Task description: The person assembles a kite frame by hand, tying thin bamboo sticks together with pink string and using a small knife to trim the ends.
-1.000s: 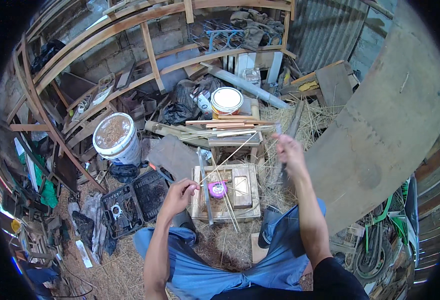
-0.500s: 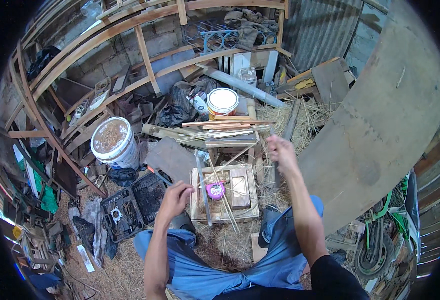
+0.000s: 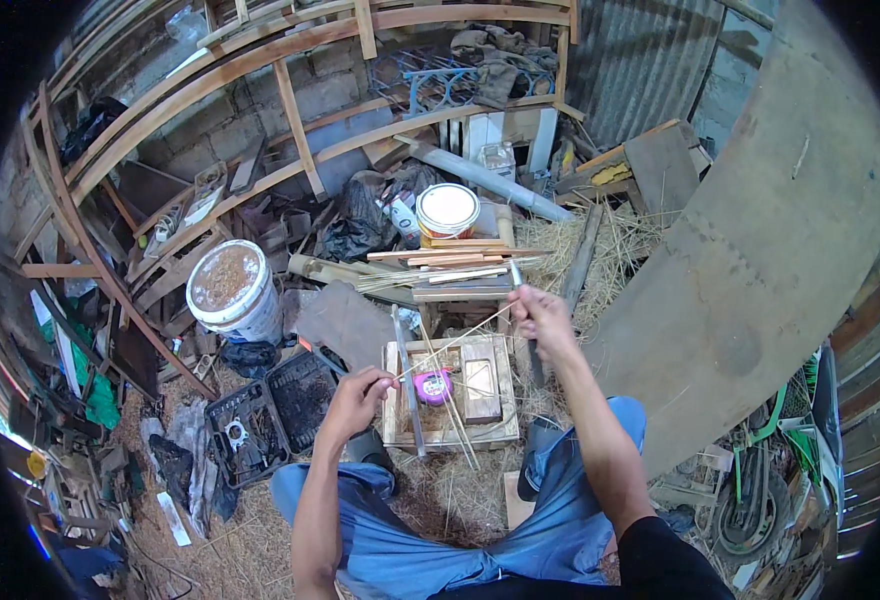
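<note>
My left hand pinches one end of a thin, pale strip, which looks like split bamboo. From there it slants up and away to the right. My right hand is wrapped round a knife, its light blade pointing up and its dark handle end showing below the fist. The strip's far end reaches the knife beside my right fingers; whether it touches the blade I cannot tell. Below lies a wooden box frame with a pink tape measure, a grey metal bar and a wooden block.
Reddish wooden slats lie across a small stand beyond the box. A white bucket and an open black tool case are on the left. A large grey board leans on the right. Straw covers ground behind.
My right hand has moved left and slightly toward me with the knife, bringing it to the strip's far end. The left hand has shifted a little to the right.
</note>
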Demonstrator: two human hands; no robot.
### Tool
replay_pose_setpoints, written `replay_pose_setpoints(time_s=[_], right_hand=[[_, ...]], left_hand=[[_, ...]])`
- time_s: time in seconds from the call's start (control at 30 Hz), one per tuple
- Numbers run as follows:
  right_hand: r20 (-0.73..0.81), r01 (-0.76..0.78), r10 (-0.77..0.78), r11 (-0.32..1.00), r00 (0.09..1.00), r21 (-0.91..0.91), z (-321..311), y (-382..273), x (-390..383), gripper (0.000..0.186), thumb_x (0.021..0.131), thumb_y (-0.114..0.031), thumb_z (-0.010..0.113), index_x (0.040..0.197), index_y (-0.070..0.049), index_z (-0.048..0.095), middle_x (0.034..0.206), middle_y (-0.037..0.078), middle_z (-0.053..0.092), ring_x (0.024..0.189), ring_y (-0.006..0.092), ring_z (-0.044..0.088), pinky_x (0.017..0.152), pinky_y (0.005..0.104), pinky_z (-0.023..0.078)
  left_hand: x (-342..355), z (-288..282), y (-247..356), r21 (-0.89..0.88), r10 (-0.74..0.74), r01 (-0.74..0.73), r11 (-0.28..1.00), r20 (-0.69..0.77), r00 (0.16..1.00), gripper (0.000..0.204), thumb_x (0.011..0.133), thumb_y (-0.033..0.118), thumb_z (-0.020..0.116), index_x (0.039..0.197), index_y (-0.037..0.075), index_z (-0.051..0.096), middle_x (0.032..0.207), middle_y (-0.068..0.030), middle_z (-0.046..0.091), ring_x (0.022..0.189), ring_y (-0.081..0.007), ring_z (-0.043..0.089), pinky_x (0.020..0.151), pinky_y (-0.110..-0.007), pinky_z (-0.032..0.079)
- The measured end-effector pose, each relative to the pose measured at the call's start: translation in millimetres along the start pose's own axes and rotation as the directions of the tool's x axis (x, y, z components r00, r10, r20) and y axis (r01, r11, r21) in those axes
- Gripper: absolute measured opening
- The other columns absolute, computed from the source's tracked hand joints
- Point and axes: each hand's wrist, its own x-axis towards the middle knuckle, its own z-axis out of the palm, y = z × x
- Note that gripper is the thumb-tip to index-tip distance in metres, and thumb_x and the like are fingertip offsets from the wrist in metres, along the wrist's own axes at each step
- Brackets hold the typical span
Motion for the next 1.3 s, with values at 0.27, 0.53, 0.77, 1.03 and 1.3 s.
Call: replay_pose_setpoints(time_s=[0.27,0.53,0.77,1.03,1.3], right_hand=[[0.048,-0.114,0.117,0.992,0.992,-0.062,14.2,-23.9,-22.3,0.025,0.095,-0.024,0.054,0.105,-0.001,0.055,0.063,-0.003,0.046,0.045,0.0021,0.032,0.039,0.0162,0.025],[0.159,-0.081,0.107,0.984,0.982,-0.157,20.5,14.4,-9.5,0.026,0.095,-0.023,0.053,0.097,0.001,0.061,0.065,-0.001,0.051,0.045,0.0025,0.035,0.04,0.0166,0.024],[-0.164,0.086,-0.087,0.996,0.983,-0.014,-31.8,-28.6,-3.5,0.024,0.094,-0.025,0.054,0.093,-0.002,0.06,0.065,-0.004,0.049,0.047,0.0016,0.036,0.039,0.0165,0.026],[0.224,-0.161,0.176,0.983,0.959,-0.085,57.6,21.1,-29.8,0.021,0.094,-0.017,0.053,0.104,0.0,0.06,0.063,-0.001,0.052,0.049,0.0025,0.041,0.04,0.0167,0.029],[0.131,-0.056,0.069,0.993,0.989,-0.1,17.3,14.3,-7.4,0.028,0.093,-0.025,0.058,0.093,0.002,0.061,0.063,-0.002,0.052,0.046,0.0026,0.037,0.041,0.0178,0.027]], left_hand=[[-2.8,6.3,-0.6,0.026,-0.132,0.132,0.991,0.018,0.991,0.014,0.091,0.008,0.053,0.091,0.0,0.065,0.062,-0.0025,0.054,0.058,-0.0101,0.049,0.056,-0.026,0.042],[-0.4,8.0,9.4,-0.029,-0.088,0.09,0.996,0.073,0.993,0.013,0.091,0.009,0.054,0.089,0.001,0.064,0.059,-0.002,0.051,0.055,-0.0093,0.046,0.054,-0.026,0.04],[-9.1,-11.5,-14.7,-0.012,-0.089,0.088,0.996,-0.056,0.994,0.014,0.091,0.011,0.054,0.092,0.002,0.065,0.058,-0.0061,0.053,0.053,-0.0112,0.046,0.051,-0.028,0.04],[0.8,22.5,17.8,-0.045,-0.064,0.067,0.997,0.08,0.995,0.017,0.093,0.013,0.053,0.097,0.0,0.062,0.059,-0.0041,0.049,0.054,-0.0075,0.041,0.051,-0.027,0.037],[4.0,14.5,17.6,-0.051,-0.056,0.061,0.997,0.101,0.993,0.017,0.092,0.016,0.055,0.094,0.002,0.064,0.065,-0.0051,0.056,0.058,-0.0077,0.047,0.055,-0.026,0.041]])
